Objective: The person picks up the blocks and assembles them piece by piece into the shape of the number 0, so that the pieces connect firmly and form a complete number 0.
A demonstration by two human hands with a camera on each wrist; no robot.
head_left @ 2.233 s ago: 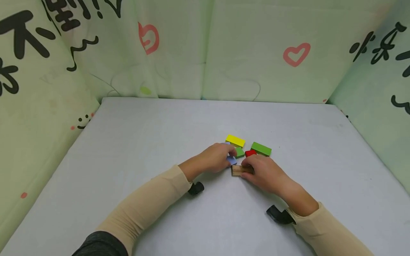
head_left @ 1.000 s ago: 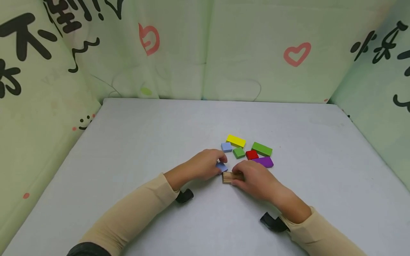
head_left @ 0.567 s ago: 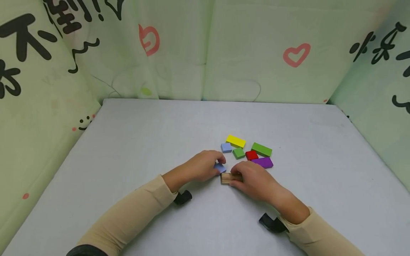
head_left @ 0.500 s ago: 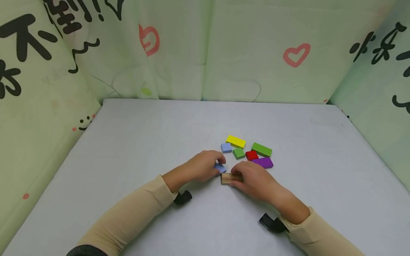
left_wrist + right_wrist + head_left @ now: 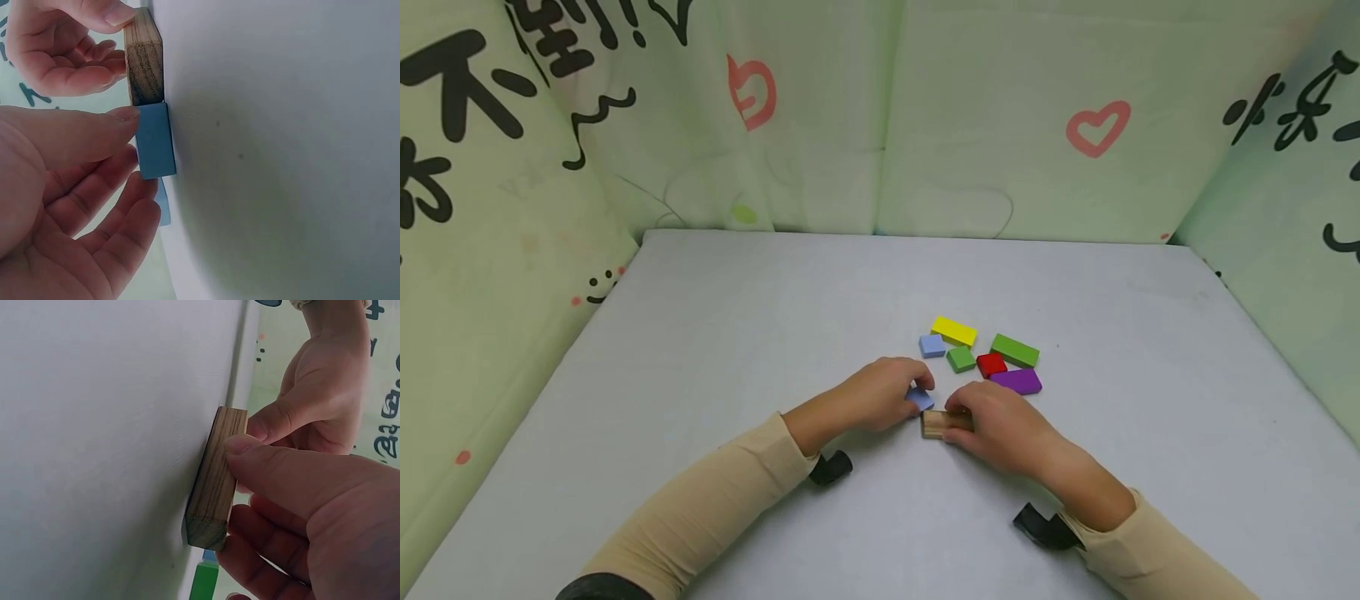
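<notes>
Moved since the earliest frame: both hands and two blocks, drawn nearer; apparently now a separate pair.
Left hand (image 5: 887,392): pinching the blue block (image 5: 921,400), which sits askew on the table (image 5: 737,300).
Wooden block (image 5: 933,425): touching it, rightward; lying flat, long axis left to right, left end toward the blue block.
Right hand (image 5: 1011,429): thumb and fingers gripping the wooden block.
Beyond: yellow block (image 5: 954,331), red block (image 5: 992,364), purple block (image 5: 1018,381).

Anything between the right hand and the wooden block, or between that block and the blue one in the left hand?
Nothing visible. The right hand grips the wooden block directly; the left wrist view shows no clear gap between it and the blue block the left hand holds.
</notes>
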